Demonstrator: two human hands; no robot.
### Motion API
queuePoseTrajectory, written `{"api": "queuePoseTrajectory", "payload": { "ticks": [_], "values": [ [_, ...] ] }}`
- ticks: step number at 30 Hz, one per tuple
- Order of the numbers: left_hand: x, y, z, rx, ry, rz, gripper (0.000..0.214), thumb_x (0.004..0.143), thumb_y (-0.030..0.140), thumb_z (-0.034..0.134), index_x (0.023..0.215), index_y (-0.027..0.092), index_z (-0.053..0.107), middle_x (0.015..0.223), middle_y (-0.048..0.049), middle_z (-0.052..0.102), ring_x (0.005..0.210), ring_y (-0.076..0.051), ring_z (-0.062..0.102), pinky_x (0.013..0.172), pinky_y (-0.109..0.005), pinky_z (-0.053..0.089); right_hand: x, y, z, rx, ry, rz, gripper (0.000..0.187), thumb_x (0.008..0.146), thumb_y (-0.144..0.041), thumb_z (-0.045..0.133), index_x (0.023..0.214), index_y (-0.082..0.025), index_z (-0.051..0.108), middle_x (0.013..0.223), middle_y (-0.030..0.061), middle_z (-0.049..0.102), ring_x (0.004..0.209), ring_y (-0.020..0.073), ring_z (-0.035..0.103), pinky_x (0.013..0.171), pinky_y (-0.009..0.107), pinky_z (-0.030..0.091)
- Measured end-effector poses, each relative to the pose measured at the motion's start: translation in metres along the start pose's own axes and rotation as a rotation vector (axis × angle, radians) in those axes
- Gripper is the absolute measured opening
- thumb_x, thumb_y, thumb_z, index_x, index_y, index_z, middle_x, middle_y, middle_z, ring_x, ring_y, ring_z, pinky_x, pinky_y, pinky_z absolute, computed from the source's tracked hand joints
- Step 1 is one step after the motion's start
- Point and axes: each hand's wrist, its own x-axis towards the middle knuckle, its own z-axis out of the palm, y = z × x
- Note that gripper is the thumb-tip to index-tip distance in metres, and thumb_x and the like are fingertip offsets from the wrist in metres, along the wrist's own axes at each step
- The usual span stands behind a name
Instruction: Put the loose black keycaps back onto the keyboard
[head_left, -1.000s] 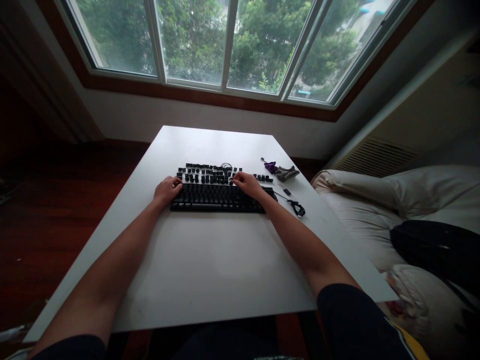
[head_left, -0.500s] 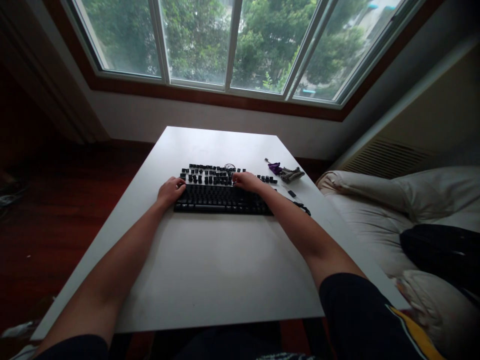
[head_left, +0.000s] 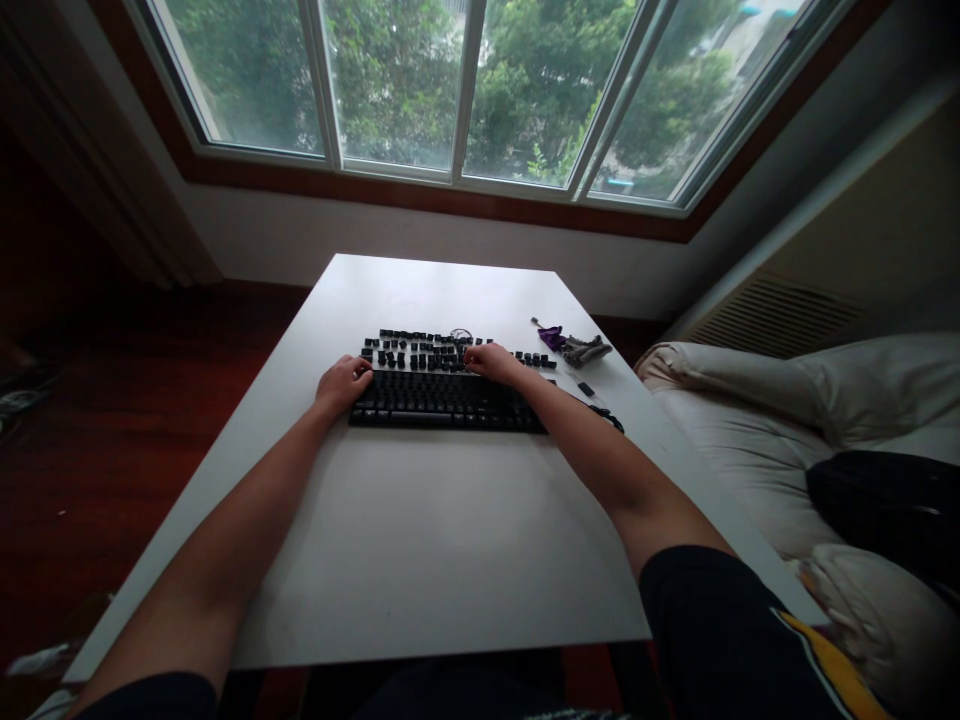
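Observation:
A black keyboard point(head_left: 442, 405) lies on the white table, its long side facing me. My left hand point(head_left: 345, 382) is closed round the keyboard's far left corner, thumb and fingers curled. Behind the keyboard, several loose black keycaps point(head_left: 436, 362) are laid out in rough rows. My right hand point(head_left: 491, 362) reaches over the keyboard's far edge among these keycaps. Its fingertips are pinched together, and what they hold is too small to make out. My right forearm covers the keyboard's right part.
A purple and grey cloth bundle point(head_left: 585, 350) lies on the white table point(head_left: 450, 560) at the far right. Nearer are a small dark piece point(head_left: 586, 389) and a black cable point(head_left: 609, 418). A cushioned sofa point(head_left: 739, 430) stands right of the table, a window point(head_left: 397, 90) beyond it.

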Motion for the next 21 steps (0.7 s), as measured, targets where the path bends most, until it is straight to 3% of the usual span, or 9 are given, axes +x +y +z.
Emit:
{"api": "queuePoseTrajectory", "payload": {
  "ticks": [5,14,21],
  "values": [
    [0.001,0.001,-0.001,0.011,-0.004,-0.012,0.026,0.090,0.040,0.055,0.104,0.026,0.072,0.106,-0.0048,0.064,0.091,-0.021,0.063,0.078,-0.031,0.049,0.002,0.002,0.008,-0.066,0.053,-0.012,0.015,0.088,-0.023,0.065,0.100,-0.020,0.075,0.099,0.0087,0.075,0.090,0.0212,0.067,0.079,0.028,0.044],
    [0.005,-0.006,0.005,0.020,0.015,0.017,0.026,0.091,0.039,0.053,0.104,0.025,0.071,0.105,-0.0043,0.064,0.092,-0.020,0.064,0.079,-0.032,0.048,-0.008,-0.010,-0.002,-0.200,-0.003,-0.041,0.021,0.094,-0.025,0.057,0.106,-0.018,0.073,0.107,0.0104,0.072,0.097,0.0216,0.066,0.082,0.028,0.044],
    [0.005,-0.006,0.005,0.010,0.009,0.020,0.025,0.090,0.039,0.054,0.103,0.025,0.071,0.103,-0.0039,0.064,0.089,-0.020,0.063,0.079,-0.031,0.048,-0.029,-0.020,-0.011,-0.139,0.148,0.026,0.026,0.096,-0.032,0.056,0.111,-0.021,0.073,0.109,0.0086,0.070,0.093,0.0213,0.065,0.079,0.030,0.044]
  ]
}}
